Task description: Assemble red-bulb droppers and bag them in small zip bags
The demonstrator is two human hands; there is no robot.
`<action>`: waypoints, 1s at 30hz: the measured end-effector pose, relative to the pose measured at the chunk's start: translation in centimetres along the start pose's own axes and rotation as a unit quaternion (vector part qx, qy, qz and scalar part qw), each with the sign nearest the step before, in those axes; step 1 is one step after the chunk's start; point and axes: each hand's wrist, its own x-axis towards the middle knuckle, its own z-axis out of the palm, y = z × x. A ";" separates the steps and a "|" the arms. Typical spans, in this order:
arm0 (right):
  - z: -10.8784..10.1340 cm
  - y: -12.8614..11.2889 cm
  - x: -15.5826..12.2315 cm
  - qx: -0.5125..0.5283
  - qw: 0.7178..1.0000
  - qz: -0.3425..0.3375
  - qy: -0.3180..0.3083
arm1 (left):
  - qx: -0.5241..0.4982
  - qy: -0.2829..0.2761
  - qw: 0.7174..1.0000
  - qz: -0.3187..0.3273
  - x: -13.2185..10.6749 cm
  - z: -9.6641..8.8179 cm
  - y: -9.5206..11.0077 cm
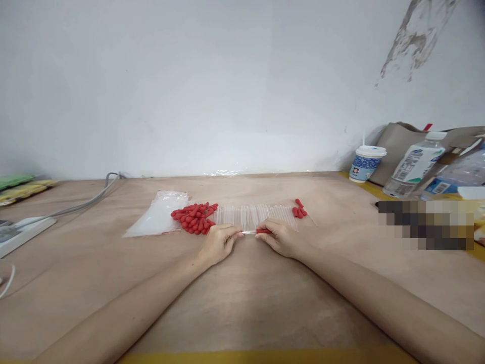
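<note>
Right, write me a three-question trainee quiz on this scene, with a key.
1. What do the fingers of the right hand hold?
A) a white lid
B) a red bulb
C) a grey cable

2. True or false: the larger pile of red bulbs lies to the right of the row of clear tubes.

3. Fill in: to the right of the blue cup stands a clear ____ with a white cap.

Key:
1. B
2. False; it lies to the left.
3. bottle
</note>
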 end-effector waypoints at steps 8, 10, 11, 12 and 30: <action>0.3 0.0 0.2 0.009 1.000 -0.004 -0.005 | -0.001 -0.002 1.000 0.012 -0.1 0.0 0.0; 0.6 0.1 0.1 0.013 1.000 -0.007 -0.007 | -0.001 -0.008 1.000 0.014 -0.1 -0.1 0.0; 0.7 0.2 0.1 0.016 1.000 -0.008 -0.009 | 0.000 -0.012 1.000 0.011 -0.1 -0.1 0.1; 0.7 0.2 0.1 0.019 1.000 -0.007 -0.009 | 0.000 -0.017 1.000 0.007 -0.1 -0.1 0.1; -3.4 2.4 3.2 0.373 0.871 0.262 0.186 | 0.022 0.055 0.998 -0.013 0.5 -0.7 -0.1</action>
